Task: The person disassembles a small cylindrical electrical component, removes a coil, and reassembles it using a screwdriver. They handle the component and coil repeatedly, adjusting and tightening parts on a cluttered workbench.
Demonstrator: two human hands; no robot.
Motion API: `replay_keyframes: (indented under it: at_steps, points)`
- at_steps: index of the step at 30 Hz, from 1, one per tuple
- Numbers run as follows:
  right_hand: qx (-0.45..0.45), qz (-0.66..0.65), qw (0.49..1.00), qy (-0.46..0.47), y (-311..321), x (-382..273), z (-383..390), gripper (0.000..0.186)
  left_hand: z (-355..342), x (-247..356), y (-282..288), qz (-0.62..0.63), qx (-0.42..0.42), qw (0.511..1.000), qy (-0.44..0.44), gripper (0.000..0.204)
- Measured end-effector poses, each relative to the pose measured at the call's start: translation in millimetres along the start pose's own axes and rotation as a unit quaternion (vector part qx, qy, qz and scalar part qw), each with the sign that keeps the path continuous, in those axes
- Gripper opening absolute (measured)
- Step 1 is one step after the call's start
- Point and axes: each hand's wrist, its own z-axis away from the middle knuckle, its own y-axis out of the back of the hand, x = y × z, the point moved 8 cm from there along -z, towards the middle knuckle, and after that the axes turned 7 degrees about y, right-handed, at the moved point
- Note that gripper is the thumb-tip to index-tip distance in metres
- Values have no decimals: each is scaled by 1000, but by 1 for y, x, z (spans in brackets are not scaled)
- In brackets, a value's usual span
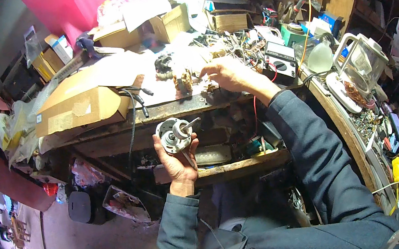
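Note:
My left hand [179, 168] is closed around a round, pale motor-like housing [169, 136], held up in front of the bench edge. A thin metal shaft [192, 123] sticks out of the housing's raised centre toward the right. Over the front of the bench, my right hand [225, 74] reaches left with its fingers bent and drawn together at small metal parts [210, 88]. Glare and the hand itself hide what lies between those fingertips. Just left of them stands a brass-coloured metal part [183, 82], with a dark coil-like piece [163, 64] behind it.
A cardboard box [81, 110] and a black cable with plugs [140, 102] lie on the bench's left. Tangled wires and parts [243, 40] crowd the back. A meter [280, 62] and a clear jug [362, 56] stand right. An open drawer [246, 164] juts out below.

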Motion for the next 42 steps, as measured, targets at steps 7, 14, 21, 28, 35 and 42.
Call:
replay_keyframes:
  at_steps: [7,14,21,28,35,42]
  points:
    - [-32,79,996,-12,-19,-1,-8,19,1,1,2,-10,17,1000,0,70]
    - [80,134,986,54,-30,-24,-12,14,1,1,3,-22,27,999,-1,68]
    - [33,113,993,-4,-36,-25,-25,13,3,4,2,-29,39,999,-7,67]
    - [131,173,973,80,-24,-31,-21,17,2,1,2,-21,42,999,-4,68]
    - [33,27,993,-108,-32,-12,-29,19,2,4,3,-19,34,999,-8,67]
    - [36,53,995,-79,-30,-12,-32,18,1,3,2,-18,20,1000,-5,67]
